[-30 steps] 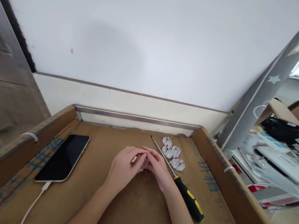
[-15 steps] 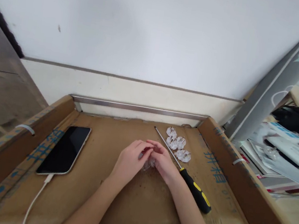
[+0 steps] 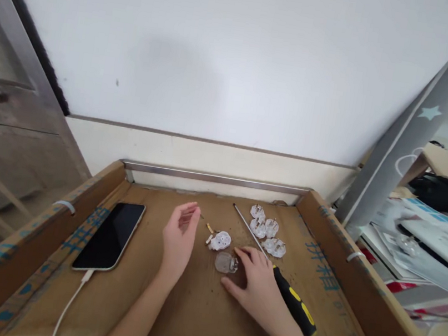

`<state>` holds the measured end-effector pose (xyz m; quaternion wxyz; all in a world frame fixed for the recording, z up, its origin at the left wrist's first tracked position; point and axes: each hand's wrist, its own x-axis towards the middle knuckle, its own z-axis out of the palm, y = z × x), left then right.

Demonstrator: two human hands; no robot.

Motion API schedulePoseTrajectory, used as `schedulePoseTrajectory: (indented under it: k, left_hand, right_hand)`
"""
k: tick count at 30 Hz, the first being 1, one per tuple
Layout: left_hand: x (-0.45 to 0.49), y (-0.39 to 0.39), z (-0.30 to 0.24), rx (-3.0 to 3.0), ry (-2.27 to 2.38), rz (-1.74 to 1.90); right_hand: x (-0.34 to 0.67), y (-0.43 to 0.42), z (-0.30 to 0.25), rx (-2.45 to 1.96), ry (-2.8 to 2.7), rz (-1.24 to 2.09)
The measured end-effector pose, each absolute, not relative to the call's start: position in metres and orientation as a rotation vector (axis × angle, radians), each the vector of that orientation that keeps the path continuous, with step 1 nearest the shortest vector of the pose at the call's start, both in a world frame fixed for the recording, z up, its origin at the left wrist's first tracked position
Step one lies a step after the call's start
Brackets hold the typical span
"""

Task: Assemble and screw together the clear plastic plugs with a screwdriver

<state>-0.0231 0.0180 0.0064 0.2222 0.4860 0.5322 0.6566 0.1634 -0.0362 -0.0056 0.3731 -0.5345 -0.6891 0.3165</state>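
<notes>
My left hand [image 3: 180, 237] is raised above the cardboard, with thumb and fingertips close together. A tiny thin sliver shows beside the tips, but I cannot make out what it is. To its right lies a white round plug insert [image 3: 220, 240] with holes in its face, and by it a small brass strip [image 3: 209, 227]. Just below sits a clear plastic plug shell [image 3: 223, 262]. My right hand [image 3: 254, 276] is open at the shell's right side, its thumb and fingers spread; whether they touch it is unclear.
Several clear plugs [image 3: 258, 226] lie at the back right. A screwdriver [image 3: 294, 302] with black and yellow handle rests beyond my right hand. At left is a black-screened phone [image 3: 110, 235] with a white cable [image 3: 72, 299]. Cardboard walls [image 3: 344, 264] rise at both sides.
My hands were together around a clear plastic piece; they have now parted, the left moving left and up. The white insert, brass strip and clear shell now show on the cardboard.
</notes>
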Motion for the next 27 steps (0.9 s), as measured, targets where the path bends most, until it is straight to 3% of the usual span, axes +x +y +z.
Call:
schedulePoseTrajectory:
  k: [2, 14, 27]
  left_hand:
    - [-0.019, 0.016, 0.006, 1.461, 1.448, 1.768]
    - [-0.010, 0.014, 0.001, 1.771, 1.311, 1.567]
    - [-0.009, 0.011, 0.003, 1.753, 1.361, 1.619]
  right_hand:
    - [0.163, -0.039, -0.008, -1.397, -1.875, 0.713]
    - [0.139, 0.033, -0.013, -1.108, -1.443, 0.992]
    - [0.129, 0.012, -0.012, -1.069, -1.362, 0.964]
